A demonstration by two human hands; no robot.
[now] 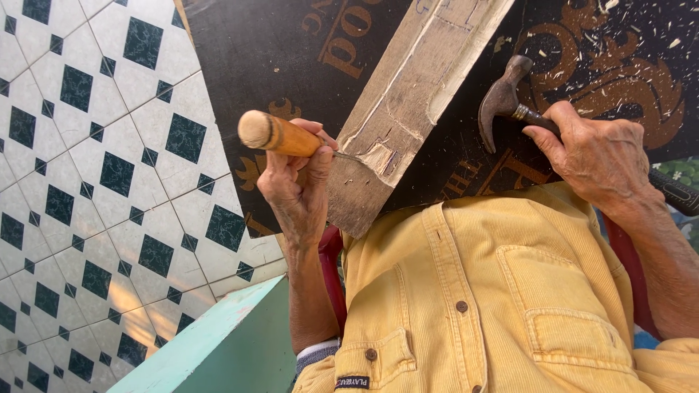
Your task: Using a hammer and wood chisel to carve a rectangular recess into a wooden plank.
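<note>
My left hand [297,191] grips a chisel with a round orange wooden handle [273,133]; its thin blade touches a notch cut near the lower end of a long pale wooden plank [408,94]. The plank lies slanted across a dark printed board [291,51]. My right hand [601,156] holds a steel claw hammer [504,98] close to its head, which hovers just right of the plank, apart from the chisel. A curl of shaved wood sits at the notch.
A floor of white tiles with dark green diamonds [95,182] fills the left. A pale teal wooden edge [218,335] juts in at the bottom. My yellow corduroy shirt [480,306] covers the lower middle. Wood chips are scattered on the dark board at top right [641,36].
</note>
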